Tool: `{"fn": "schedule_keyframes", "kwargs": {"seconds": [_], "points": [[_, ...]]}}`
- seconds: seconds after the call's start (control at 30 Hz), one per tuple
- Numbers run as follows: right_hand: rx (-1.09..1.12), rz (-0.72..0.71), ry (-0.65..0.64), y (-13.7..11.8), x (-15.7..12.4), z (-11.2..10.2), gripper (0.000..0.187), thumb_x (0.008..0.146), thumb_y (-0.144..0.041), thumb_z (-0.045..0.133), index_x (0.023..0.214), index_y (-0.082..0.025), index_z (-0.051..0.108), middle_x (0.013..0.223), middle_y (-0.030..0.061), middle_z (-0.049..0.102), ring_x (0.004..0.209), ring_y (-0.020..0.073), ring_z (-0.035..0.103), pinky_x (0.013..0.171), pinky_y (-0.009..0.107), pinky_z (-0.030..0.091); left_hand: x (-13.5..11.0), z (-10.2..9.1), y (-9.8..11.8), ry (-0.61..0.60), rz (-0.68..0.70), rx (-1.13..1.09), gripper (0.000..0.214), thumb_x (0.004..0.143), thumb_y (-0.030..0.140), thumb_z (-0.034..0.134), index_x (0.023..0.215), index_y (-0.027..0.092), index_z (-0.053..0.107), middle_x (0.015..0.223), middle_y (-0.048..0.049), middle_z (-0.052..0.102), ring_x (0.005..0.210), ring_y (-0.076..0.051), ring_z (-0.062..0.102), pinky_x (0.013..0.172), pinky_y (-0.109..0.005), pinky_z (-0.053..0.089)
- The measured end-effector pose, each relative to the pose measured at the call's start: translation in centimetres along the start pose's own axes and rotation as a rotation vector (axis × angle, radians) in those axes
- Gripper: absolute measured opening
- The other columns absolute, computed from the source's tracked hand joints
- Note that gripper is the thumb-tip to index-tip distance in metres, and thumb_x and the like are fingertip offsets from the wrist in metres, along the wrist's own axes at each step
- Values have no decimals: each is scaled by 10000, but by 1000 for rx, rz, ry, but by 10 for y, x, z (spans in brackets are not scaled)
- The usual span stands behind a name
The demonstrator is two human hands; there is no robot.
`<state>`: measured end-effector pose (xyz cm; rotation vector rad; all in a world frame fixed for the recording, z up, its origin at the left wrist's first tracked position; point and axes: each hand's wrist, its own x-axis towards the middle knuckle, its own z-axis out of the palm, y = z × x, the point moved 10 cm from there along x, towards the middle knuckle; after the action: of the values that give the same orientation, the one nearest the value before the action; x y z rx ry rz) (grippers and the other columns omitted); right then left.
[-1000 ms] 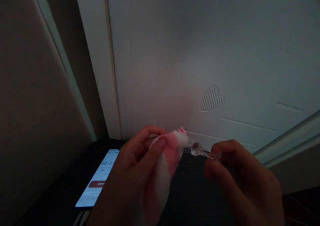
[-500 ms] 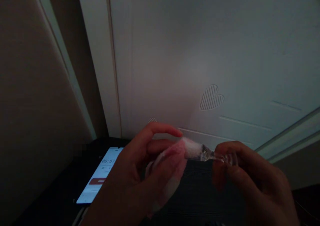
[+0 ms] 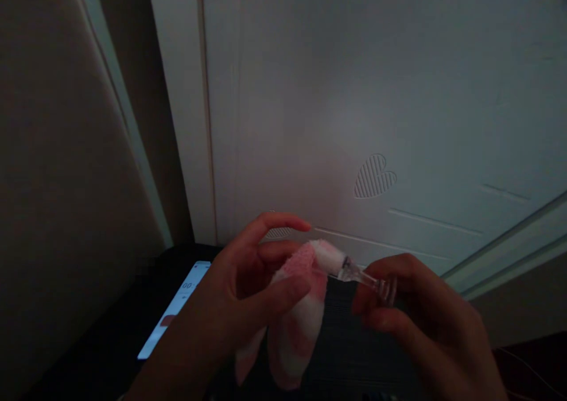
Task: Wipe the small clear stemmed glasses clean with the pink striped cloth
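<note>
A small clear stemmed glass (image 3: 353, 270) lies tilted on its side in mid-air, its bowl toward the left and its foot toward the right. My right hand (image 3: 425, 312) grips it by the foot end, fingers behind and thumb below. Pushed into the bowl is part of a fluffy pink and white cloth (image 3: 295, 336), whose loose ends hang down. My left hand (image 3: 239, 289) pinches the cloth near the glass's mouth, thumb in front and other fingers behind, while the index finger stretches out above without touching the glass.
A lit phone (image 3: 175, 306) showing a timer lies on the dark tabletop (image 3: 354, 354), partly covered by my left forearm. Behind stands a white panel (image 3: 301, 123) with an engraved heart (image 3: 374, 176). A beige surface (image 3: 66, 182) rises at the left.
Both hands have shifted slightly left with the glass and cloth. The glass tilts more downward at its foot. More of the cloth's hanging ends shows, and my left index finger has lifted away.
</note>
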<state>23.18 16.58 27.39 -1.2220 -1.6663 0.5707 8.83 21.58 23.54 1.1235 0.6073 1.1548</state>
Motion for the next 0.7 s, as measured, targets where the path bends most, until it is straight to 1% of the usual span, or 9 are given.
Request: {"fn": "schedule_keyframes", "kwargs": {"seconds": [0.17,0.23,0.33,0.4,0.5,0.57,0.6,0.63,0.7], "points": [[-197,-147,-47,-15,-1,6,82,820,-221,601,871,-278,570,730,-89,644,655,65,615,603,125,431,0,-2,-4,24,-67,-18,337,701,282,688,1010,295,555,830,-5,729,677,-191,688,543,-222,526],[-249,-184,-78,-15,0,9,132,822,-192,596,907,-287,561,774,-93,648,688,59,621,625,118,430,0,-4,-3,48,-60,9,332,705,280,689,1005,300,549,825,5,728,672,-179,685,537,-209,524],[-274,-199,-97,-13,1,11,222,832,-155,576,981,-315,542,818,-100,645,733,55,622,657,114,428,-2,-11,3,160,-17,103,336,687,255,716,976,300,553,760,33,720,607,-133,662,493,-153,502],[-262,-206,-90,-13,1,12,236,842,-168,564,1013,-327,529,826,-100,641,746,58,617,658,121,430,-5,-15,10,247,23,169,336,654,239,745,931,291,561,697,53,705,583,-117,649,478,-126,494],[-187,-197,-77,-11,0,13,220,858,-222,551,1049,-324,518,844,-86,637,779,73,613,682,139,437,-12,-19,16,349,39,264,319,646,282,744,900,294,552,678,63,697,438,-100,595,303,-99,400],[-112,-165,-64,-8,1,15,265,873,-267,533,1127,-323,483,869,-69,633,812,89,609,722,159,442,-16,-19,20,385,71,300,317,658,309,728,906,308,532,702,72,703,335,-89,540,209,-103,312],[-76,-147,-41,-7,2,16,288,885,-300,511,1168,-317,457,864,-58,627,811,99,605,723,174,447,-17,-18,24,391,108,310,312,664,303,724,903,309,523,708,77,706,324,-87,540,206,-106,314],[-43,-127,-4,-6,4,17,322,898,-338,483,1213,-310,421,852,-48,621,793,108,599,727,192,450,-19,-18,27,392,156,322,303,671,291,722,894,306,518,709,83,709,349,-91,569,235,-108,356],[29,-90,110,-4,6,16,305,931,-417,379,1204,-289,424,739,-39,580,680,119,561,603,207,445,-24,-18,35,409,260,374,286,685,269,720,883,308,518,710,98,709,470,-111,647,344,-121,463]]}}
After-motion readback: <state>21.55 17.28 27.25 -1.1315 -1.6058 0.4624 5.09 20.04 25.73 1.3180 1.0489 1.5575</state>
